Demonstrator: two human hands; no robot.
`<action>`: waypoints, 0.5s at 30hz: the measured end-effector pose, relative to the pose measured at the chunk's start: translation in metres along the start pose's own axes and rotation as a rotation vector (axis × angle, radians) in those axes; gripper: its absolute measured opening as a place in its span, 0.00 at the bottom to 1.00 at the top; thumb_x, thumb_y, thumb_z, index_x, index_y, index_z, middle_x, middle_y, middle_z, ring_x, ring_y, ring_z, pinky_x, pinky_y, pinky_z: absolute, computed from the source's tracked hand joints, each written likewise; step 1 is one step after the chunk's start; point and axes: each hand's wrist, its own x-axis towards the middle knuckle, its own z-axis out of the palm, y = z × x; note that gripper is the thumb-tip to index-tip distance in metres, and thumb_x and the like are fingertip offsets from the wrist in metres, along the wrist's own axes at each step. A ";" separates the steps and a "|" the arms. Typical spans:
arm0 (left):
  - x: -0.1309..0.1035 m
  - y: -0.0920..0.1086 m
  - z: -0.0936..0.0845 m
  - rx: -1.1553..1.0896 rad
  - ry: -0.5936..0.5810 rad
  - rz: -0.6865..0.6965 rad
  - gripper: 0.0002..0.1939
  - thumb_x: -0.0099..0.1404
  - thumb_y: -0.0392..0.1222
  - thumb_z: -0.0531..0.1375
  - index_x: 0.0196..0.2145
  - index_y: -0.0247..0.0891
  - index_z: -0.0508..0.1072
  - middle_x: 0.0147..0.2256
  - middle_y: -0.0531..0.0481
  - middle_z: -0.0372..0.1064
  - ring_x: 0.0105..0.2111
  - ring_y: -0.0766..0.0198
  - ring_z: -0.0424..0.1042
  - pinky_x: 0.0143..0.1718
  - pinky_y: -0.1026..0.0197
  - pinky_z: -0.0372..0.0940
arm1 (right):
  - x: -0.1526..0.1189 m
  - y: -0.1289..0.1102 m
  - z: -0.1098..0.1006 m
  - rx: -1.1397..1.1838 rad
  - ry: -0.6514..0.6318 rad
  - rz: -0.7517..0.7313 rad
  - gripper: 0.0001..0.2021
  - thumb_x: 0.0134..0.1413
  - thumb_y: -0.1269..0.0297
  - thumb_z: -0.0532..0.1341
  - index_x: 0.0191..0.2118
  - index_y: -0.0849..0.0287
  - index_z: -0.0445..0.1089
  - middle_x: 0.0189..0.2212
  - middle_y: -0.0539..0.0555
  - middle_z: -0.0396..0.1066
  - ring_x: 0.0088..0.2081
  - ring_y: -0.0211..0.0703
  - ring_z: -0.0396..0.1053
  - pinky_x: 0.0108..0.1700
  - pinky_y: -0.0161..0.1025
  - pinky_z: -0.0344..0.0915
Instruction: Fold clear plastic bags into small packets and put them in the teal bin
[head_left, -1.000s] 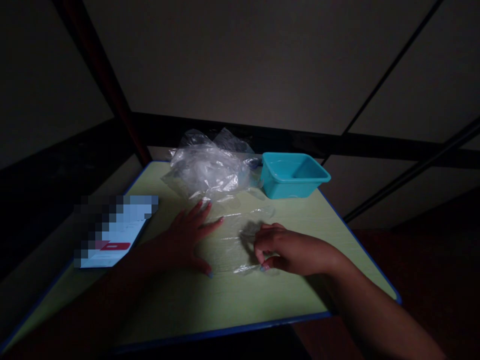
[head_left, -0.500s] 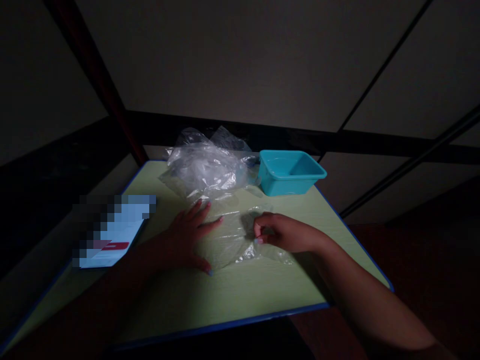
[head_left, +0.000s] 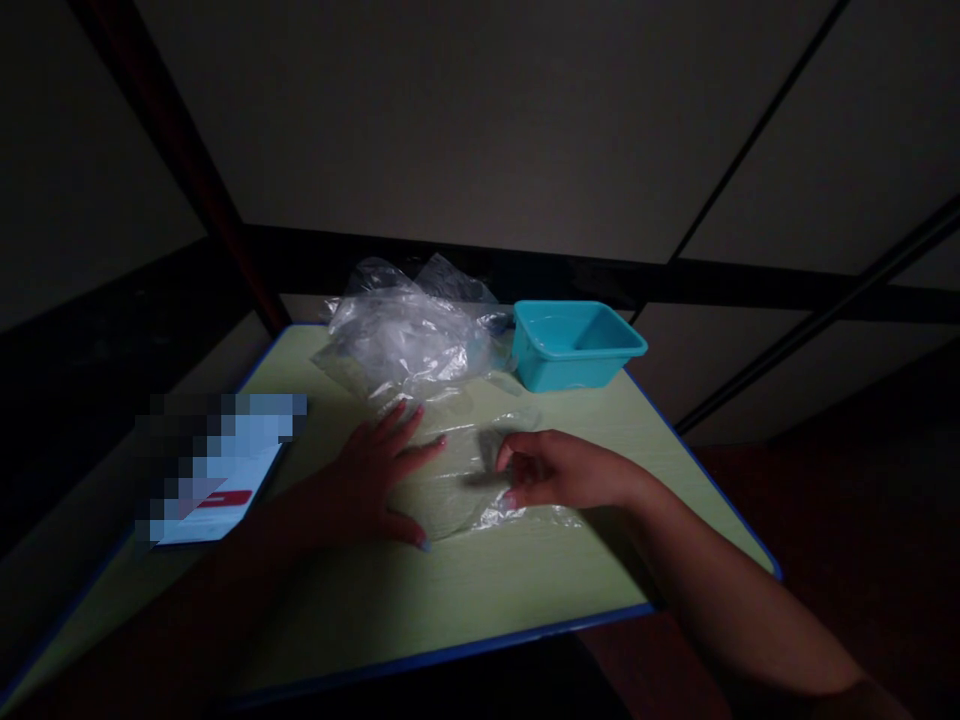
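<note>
A clear plastic bag point(head_left: 450, 492) lies flattened on the table. My left hand point(head_left: 379, 470) rests on its left part with the fingers spread wide. At the bag's right part is my right hand point(head_left: 559, 470), its fingers curled and a small gap between thumb and forefinger. The thumb tip touches the shiny, wrinkled plastic, and no thing shows in the gap. Behind both hands sits a crumpled heap of clear plastic bags point(head_left: 409, 340). Whether the flat bag joins this heap I cannot tell.
A turquoise plastic basket point(head_left: 577, 372) stands at the table's back right, beside the heap. On the left lies a device with a lit screen point(head_left: 217, 515), partly blurred out. The pale green table point(head_left: 480, 600) has a blue edge. A wall rises behind it.
My right thumb and forefinger have moved apart from a near pinch, and the hand has shifted slightly left. My left hand stays spread on the bag. The view has shifted a little.
</note>
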 end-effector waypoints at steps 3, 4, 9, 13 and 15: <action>0.000 -0.001 0.003 -0.001 -0.007 0.006 0.59 0.44 0.81 0.53 0.66 0.45 0.53 0.68 0.35 0.35 0.65 0.26 0.34 0.58 0.28 0.43 | 0.000 0.000 0.001 -0.132 0.060 0.011 0.10 0.49 0.68 0.67 0.38 0.61 0.68 0.26 0.47 0.68 0.28 0.36 0.64 0.30 0.32 0.56; 0.000 -0.001 0.004 0.003 -0.005 0.007 0.59 0.44 0.81 0.54 0.66 0.45 0.53 0.68 0.35 0.35 0.65 0.26 0.35 0.58 0.28 0.43 | 0.001 0.000 0.001 -0.201 0.098 0.034 0.08 0.49 0.72 0.66 0.36 0.60 0.69 0.27 0.48 0.69 0.29 0.36 0.64 0.30 0.32 0.55; -0.001 -0.005 0.007 0.008 -0.006 0.005 0.60 0.43 0.81 0.54 0.67 0.46 0.51 0.68 0.35 0.33 0.65 0.27 0.34 0.59 0.28 0.42 | 0.004 -0.006 0.003 -0.540 0.216 0.194 0.06 0.52 0.72 0.63 0.37 0.60 0.72 0.30 0.53 0.72 0.30 0.40 0.66 0.31 0.35 0.54; -0.001 -0.006 0.007 0.004 -0.011 -0.002 0.60 0.43 0.81 0.53 0.67 0.46 0.50 0.68 0.34 0.31 0.66 0.28 0.32 0.59 0.28 0.42 | 0.002 -0.013 0.003 -0.680 0.333 0.133 0.07 0.56 0.65 0.62 0.39 0.62 0.71 0.35 0.58 0.72 0.35 0.45 0.67 0.36 0.37 0.57; -0.001 -0.007 0.008 0.008 0.004 0.007 0.59 0.45 0.81 0.53 0.67 0.46 0.49 0.68 0.34 0.31 0.66 0.28 0.32 0.59 0.29 0.42 | -0.002 -0.018 0.005 -0.663 0.329 0.036 0.07 0.58 0.65 0.61 0.40 0.62 0.70 0.35 0.58 0.72 0.37 0.45 0.67 0.38 0.38 0.58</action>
